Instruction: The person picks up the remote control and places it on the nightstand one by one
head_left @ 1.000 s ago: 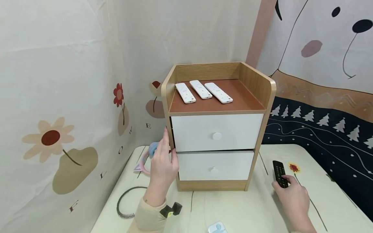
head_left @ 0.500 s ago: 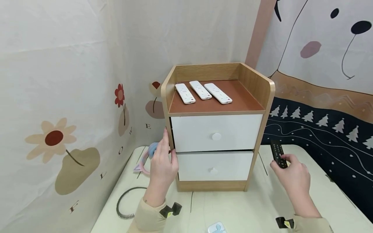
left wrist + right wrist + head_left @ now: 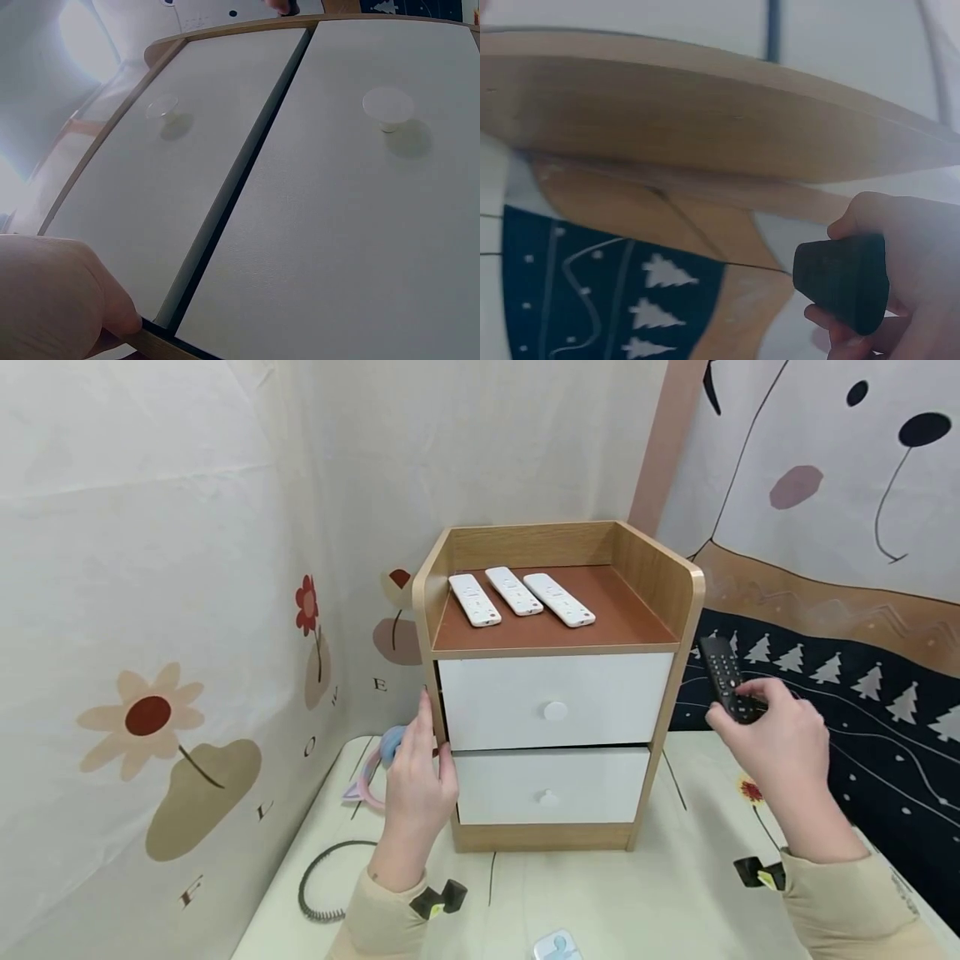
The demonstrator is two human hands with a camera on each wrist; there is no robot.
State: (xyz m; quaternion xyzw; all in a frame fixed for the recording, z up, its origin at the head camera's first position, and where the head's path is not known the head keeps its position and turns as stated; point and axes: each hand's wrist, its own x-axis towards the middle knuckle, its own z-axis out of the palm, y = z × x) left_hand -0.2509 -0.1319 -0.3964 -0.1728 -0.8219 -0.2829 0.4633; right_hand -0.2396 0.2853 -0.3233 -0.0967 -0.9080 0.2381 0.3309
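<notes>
My right hand [image 3: 787, 752] pinches a black remote control [image 3: 723, 672] between thumb and fingers, raised to the right of the cabinet. In the right wrist view the dark end of the remote control [image 3: 840, 281] juts from the fingers, beside the cabinet's side panel [image 3: 667, 127]. The left hand [image 3: 416, 777] presses flat against the left side of the small wooden cabinet [image 3: 543, 837], fingers straight up, its thumb [image 3: 120, 304] at the front edge. Three white remote controls [image 3: 558, 600] lie side by side on the cabinet's brown top shelf [image 3: 630, 618].
The cabinet has two white drawers, an upper drawer [image 3: 495, 702] and a lower drawer [image 3: 495, 789], each with a round knob. Behind the left hand are blue and pink rings [image 3: 367, 785]. A black coiled cord [image 3: 307, 885] and a pale blue-white case [image 3: 557, 946] lie on the table.
My right hand has lifted the black remote control from low over the table up to drawer height, beside the cabinet. The left hand stays against the cabinet's side.
</notes>
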